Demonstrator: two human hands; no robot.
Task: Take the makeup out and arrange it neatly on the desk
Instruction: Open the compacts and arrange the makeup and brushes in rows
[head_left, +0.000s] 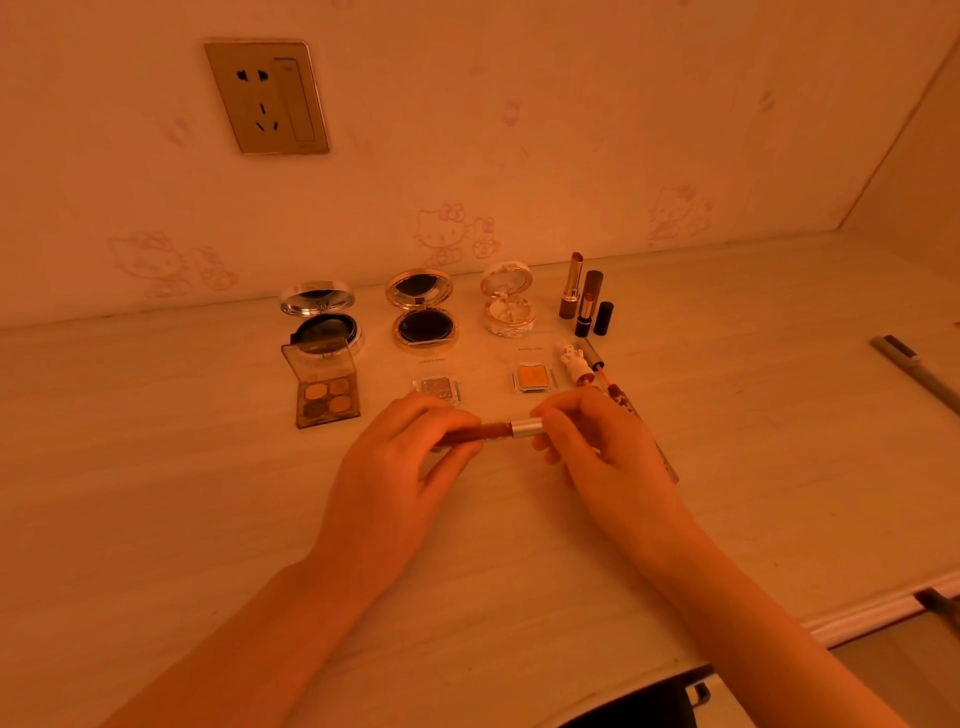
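Note:
I hold a dark red lip gloss tube (493, 431) level above the desk (156, 467). My left hand (400, 462) grips its body and my right hand (597, 447) pinches its silver cap (527, 427). Behind it, makeup stands in rows: three open compacts (322, 317) (423, 312) (509, 301), an open eyeshadow palette (327, 389), two small clear eyeshadow pans (439, 389) (535, 376), and opened lipsticks (584, 301) at the right. A small white bunny-topped gloss (574, 364) lies beside an open gloss wand (597, 364).
A pen (919, 369) lies at the desk's far right. A wall socket (267, 96) sits on the wall above the left compact. The desk's front edge runs diagonally at the lower right, with a dark chair part (639, 701) below it.

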